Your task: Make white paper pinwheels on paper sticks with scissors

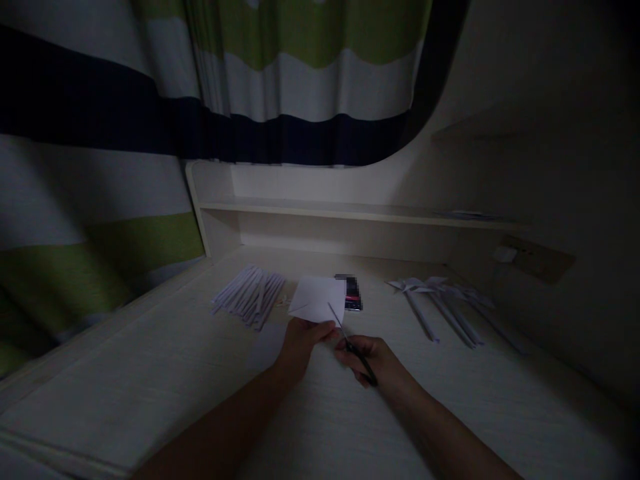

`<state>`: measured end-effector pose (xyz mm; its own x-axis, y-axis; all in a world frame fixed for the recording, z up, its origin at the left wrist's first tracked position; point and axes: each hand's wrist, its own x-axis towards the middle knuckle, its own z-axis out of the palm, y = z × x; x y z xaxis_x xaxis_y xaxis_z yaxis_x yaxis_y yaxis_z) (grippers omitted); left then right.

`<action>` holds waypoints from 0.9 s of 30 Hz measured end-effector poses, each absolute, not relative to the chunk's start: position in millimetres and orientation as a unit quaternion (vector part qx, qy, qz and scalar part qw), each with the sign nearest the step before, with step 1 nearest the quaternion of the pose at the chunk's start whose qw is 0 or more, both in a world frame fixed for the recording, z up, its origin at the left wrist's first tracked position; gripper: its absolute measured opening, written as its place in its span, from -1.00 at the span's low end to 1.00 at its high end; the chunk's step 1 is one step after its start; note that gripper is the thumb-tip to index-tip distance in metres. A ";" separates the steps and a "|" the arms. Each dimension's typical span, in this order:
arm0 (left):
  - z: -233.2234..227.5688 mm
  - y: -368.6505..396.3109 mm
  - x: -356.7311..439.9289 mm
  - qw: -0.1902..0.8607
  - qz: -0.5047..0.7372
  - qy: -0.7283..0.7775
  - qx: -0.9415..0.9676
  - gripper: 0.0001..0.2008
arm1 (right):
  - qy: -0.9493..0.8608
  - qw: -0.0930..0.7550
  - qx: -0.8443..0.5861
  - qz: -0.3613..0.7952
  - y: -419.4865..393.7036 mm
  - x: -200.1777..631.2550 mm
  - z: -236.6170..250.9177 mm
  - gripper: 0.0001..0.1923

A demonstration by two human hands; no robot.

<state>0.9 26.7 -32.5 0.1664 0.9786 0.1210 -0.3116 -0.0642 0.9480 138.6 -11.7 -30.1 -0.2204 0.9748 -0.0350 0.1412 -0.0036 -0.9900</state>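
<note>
A square sheet of white paper (318,294) is held up over the desk by my left hand (303,343), thumb and fingers closed on its near edge. One cut line shows at the sheet's lower left. My right hand (369,357) is wrapped round the black handles of a pair of scissors (361,360). The blades lie at the sheet's near right corner, pointing away from me; how far apart they are I cannot tell. Partly behind the sheet lies a dark phone-like object (353,293), its picture blurred out.
Several rolled white paper sticks (250,295) lie in a pile at left on the desk (165,373). Several paper pinwheels (435,300) on sticks rest at right. Another pale sheet (265,345) lies near my left wrist. A shelf (320,209), curtains (300,87) and a wall socket (537,257) surround the desk.
</note>
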 end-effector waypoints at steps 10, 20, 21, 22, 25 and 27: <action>-25.9 24.0 0.5 0.592 0.547 0.369 0.463 -0.85 | -0.584 0.397 -0.486 0.515 -10.3 139.8 -32.2 -0.70; -23.1 23.4 1.1 0.587 0.557 0.363 0.462 -0.85 | -0.580 0.391 -0.487 0.523 -10.9 139.6 -31.8 -0.67; -22.3 23.0 1.2 0.588 0.555 0.365 0.461 -0.85 | -0.583 0.390 -0.486 0.522 -10.7 139.9 -32.3 -0.67; -21.8 22.6 1.2 0.589 0.552 0.368 0.462 -0.85 | -0.585 0.388 -0.486 0.520 -10.7 140.3 -32.6 -0.67; -21.7 22.3 1.1 0.584 0.547 0.369 0.472 -0.84 | -0.590 0.388 -0.487 0.514 -11.2 141.4 -32.4 -0.68; -22.3 22.9 0.5 0.584 0.555 0.365 0.466 -0.81 | -0.588 0.389 -0.490 0.512 -11.6 141.9 -31.4 -0.69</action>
